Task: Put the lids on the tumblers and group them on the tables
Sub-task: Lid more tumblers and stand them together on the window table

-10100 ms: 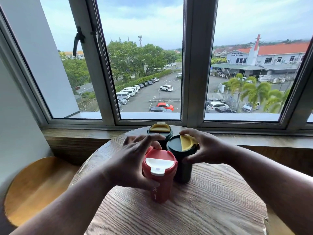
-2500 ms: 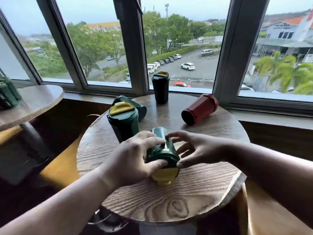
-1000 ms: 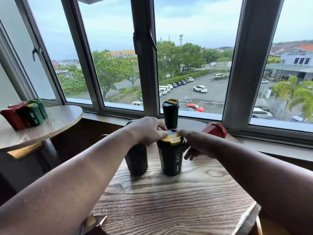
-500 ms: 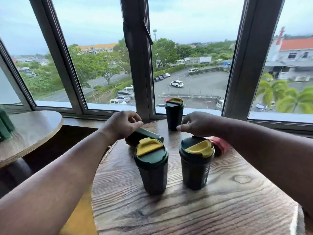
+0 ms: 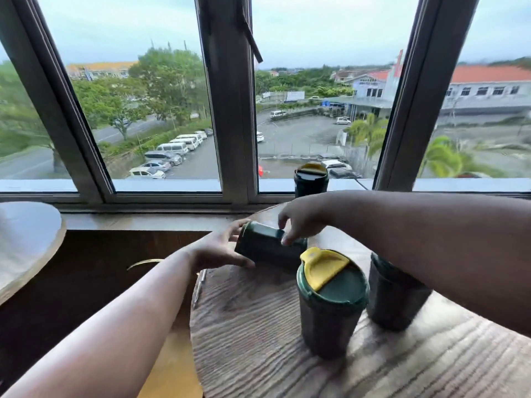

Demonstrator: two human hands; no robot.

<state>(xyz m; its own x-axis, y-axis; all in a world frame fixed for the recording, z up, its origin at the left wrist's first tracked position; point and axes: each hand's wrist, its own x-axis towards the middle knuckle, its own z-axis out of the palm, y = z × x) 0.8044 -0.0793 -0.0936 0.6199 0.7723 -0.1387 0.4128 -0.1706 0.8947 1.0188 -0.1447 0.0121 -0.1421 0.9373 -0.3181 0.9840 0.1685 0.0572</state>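
A dark green tumbler (image 5: 265,247) lies on its side near the left rim of the round wooden table (image 5: 258,334). My left hand (image 5: 221,248) cups its left end, thumb under and fingers over. My right hand (image 5: 298,222) holds it from above with curled fingertips. Closer to me stands a green tumbler with a yellow-flapped lid (image 5: 330,300). Another dark tumbler (image 5: 393,297) stands to its right, its top hidden by my right forearm. A lidded dark tumbler (image 5: 311,179) stands at the table's far edge by the window.
A second round wooden table (image 5: 26,242) sits at the left, across a gap. The window sill (image 5: 143,216) and frames run close behind both tables. A dark wooden bench or wall panel fills the gap below the sill.
Both hands have dropped from above the table onto the lying green tumbler and now grip it. The view has shifted left and lower; the red tumbler is no longer visible.
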